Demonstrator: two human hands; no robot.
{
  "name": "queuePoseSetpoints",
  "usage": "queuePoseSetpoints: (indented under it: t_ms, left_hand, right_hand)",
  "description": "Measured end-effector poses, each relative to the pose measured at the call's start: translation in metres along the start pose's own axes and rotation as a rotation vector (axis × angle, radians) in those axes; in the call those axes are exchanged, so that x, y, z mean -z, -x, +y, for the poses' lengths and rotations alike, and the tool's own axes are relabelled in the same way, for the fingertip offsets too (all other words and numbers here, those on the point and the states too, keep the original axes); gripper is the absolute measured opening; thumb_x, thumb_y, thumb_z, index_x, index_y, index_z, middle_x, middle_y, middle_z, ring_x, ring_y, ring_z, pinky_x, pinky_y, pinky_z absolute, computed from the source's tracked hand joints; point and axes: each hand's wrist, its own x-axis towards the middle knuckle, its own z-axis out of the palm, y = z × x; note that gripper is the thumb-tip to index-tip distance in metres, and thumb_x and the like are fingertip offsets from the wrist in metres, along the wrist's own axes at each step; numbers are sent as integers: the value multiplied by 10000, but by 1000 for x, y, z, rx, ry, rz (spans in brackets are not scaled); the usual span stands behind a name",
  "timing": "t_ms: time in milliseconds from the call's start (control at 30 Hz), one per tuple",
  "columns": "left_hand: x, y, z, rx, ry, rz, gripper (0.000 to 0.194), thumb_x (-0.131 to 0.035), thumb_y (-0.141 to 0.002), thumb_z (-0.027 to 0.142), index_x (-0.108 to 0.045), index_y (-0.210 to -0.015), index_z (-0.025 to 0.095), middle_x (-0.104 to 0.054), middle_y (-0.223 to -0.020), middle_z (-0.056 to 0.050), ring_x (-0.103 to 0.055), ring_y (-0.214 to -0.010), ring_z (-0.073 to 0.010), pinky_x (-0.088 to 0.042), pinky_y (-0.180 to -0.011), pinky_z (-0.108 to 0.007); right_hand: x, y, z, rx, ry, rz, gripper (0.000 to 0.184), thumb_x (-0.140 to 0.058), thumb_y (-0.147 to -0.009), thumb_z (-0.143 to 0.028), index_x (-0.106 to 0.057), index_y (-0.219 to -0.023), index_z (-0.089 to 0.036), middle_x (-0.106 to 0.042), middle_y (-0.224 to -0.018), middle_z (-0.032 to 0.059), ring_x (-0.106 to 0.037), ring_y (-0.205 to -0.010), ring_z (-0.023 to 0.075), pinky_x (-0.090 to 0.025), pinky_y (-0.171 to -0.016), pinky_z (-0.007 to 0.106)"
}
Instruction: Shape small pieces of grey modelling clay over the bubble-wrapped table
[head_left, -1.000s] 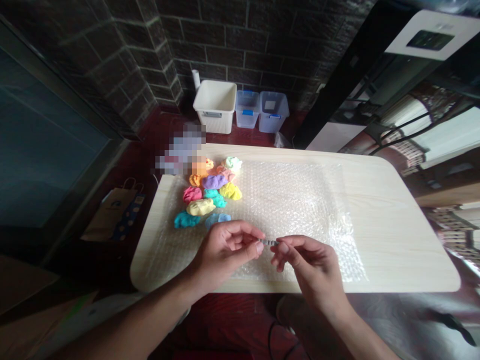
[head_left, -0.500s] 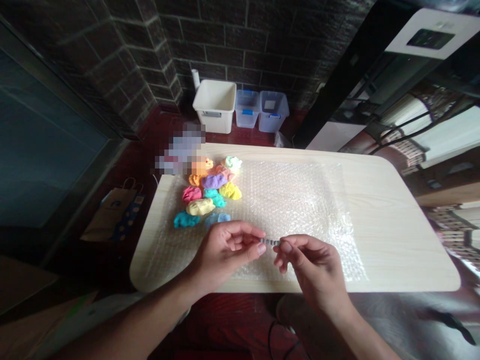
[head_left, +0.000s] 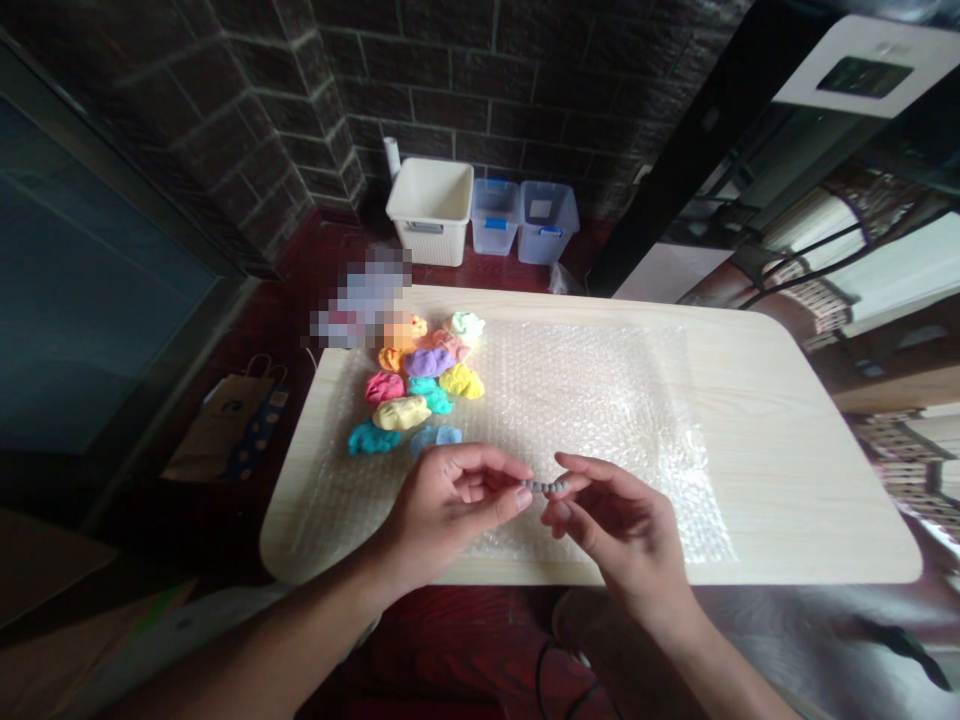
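My left hand (head_left: 450, 505) and my right hand (head_left: 611, 525) hover over the near edge of a bubble wrap sheet (head_left: 585, 400) on a pale wooden table (head_left: 787, 460). Between them they pinch a short grey beaded strip (head_left: 545, 485), each hand closed on one end with thumb and forefinger. Several coloured clay lumps (head_left: 420, 385) lie in a cluster at the sheet's far left, just beyond my left hand.
On the red floor past the table stand a white bin (head_left: 431, 210) and two clear boxes with blue latches (head_left: 525, 220). A paper bag (head_left: 229, 425) leans at the left. Brick wall behind; wicker furniture (head_left: 862, 300) at the right.
The grey strip shows a little longer between my fingertips. My right hand's fingers have shifted slightly; both hands stay in place.
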Motion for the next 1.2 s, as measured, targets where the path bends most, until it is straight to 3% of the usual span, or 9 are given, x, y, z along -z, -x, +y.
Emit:
queuePoseSetpoints:
  t_ms: [200, 433, 633, 867, 1067, 1200]
  left_hand:
    - [-1, 0, 0, -4, -1, -1, 141, -848, -803, 207, -791, -921, 155, -807, -875, -61, -768, -806, -160, -620, -762, -227]
    - [-4, 1, 1, -19, -17, 5, 173, -865, -771, 218, -778, -899, 140, -795, -840, -69, -758, -762, -169, -618, -719, -240]
    - [-3, 1, 0, -31, -40, 10, 156, -855, -783, 211, -776, -897, 139, -795, -854, -67, -752, -775, -161, -606, -732, -231]
    - [-2, 2, 1, -31, -69, -4, 156, -846, -791, 226, -778, -905, 144, -799, -876, -78, -762, -799, -189, -622, -752, -266]
    - [-2, 2, 2, -42, -90, 15, 127, -832, -795, 219, -778, -884, 146, -798, -872, -78, -758, -803, -190, -622, -766, -276]
    - [-2, 2, 2, -52, -76, 19, 144, -827, -794, 202, -766, -910, 144, -785, -893, -81, -750, -838, -193, -626, -799, -292]
  right_hand:
    - [1, 0, -1, 3, 79, 14, 126, -850, -833, -188, -864, -940, -253, -784, -754, 48, -679, -602, 146, -577, -569, 258]
    - [0, 0, -2, 0, 91, 6, 103, -845, -838, -181, -854, -922, -239, -777, -742, 43, -677, -606, 136, -574, -580, 237]
    - [-3, 1, -1, 1, 38, -17, 338, -860, -799, -127, -814, -1103, -269, -782, -790, 24, -714, -661, 138, -596, -619, 224]
    - [-3, 1, -3, 0, 85, -27, 181, -866, -808, -162, -828, -970, -231, -774, -752, 43, -694, -641, 156, -593, -594, 253]
    - [-3, 1, -2, 1, 64, 17, 273, -883, -789, -160, -811, -1037, -248, -777, -795, 32, -695, -632, 143, -599, -601, 242]
    - [-1, 1, -1, -26, 86, 7, 121, -867, -817, -186, -820, -922, -222, -764, -739, 37, -677, -612, 142, -581, -585, 243]
